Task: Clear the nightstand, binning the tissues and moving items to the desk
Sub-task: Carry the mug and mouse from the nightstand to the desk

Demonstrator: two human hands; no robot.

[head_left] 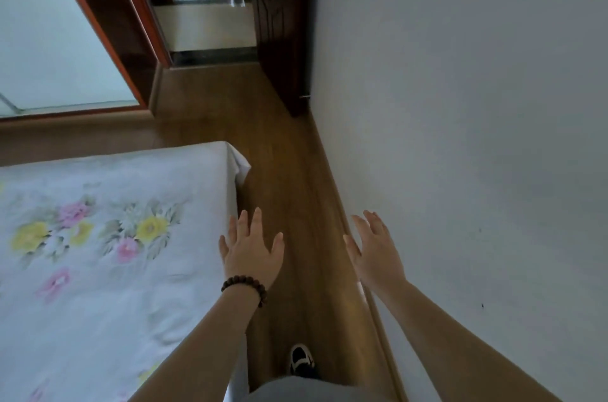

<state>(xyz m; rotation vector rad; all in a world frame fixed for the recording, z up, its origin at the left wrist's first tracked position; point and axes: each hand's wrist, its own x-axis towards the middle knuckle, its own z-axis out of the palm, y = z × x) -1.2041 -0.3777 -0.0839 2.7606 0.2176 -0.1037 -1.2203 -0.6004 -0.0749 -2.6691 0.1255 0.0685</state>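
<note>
both hands are out in front and hold nothing. the left hand [251,252] is spread flat, fingers straight, with a bead bracelet [245,286] at the wrist; it hangs over the wood floor [286,177] just beside the near right edge of the bed [108,237]. the right hand [375,252] is also spread, palm turned inward, close to the plain wall [460,105] on the right.

the person stands in a narrow strip of floor between bed and wall, one shoe [301,360] showing at the near end. at the far end of the strip stand a dark door [279,29] and a doorway [204,0] with a brighter room beyond.

the relation that matters cannot be read here — no nightstand, tissues, bin or desk shows anywhere in view, so which way they lie from either hand is unknown. nothing to grasp lies within reach, and neither hand is nearer to a task item than the other. my guess is that the person is walking or turning between stations, hands free, so either the clearing has not begun or a load has just been put down; the picture does not say which.

the next move is likely a turn of head and body to bring the nightstand into sight. the strip is tight — the bed corner and its hanging sheet [241,168] are what a leg might catch.
</note>
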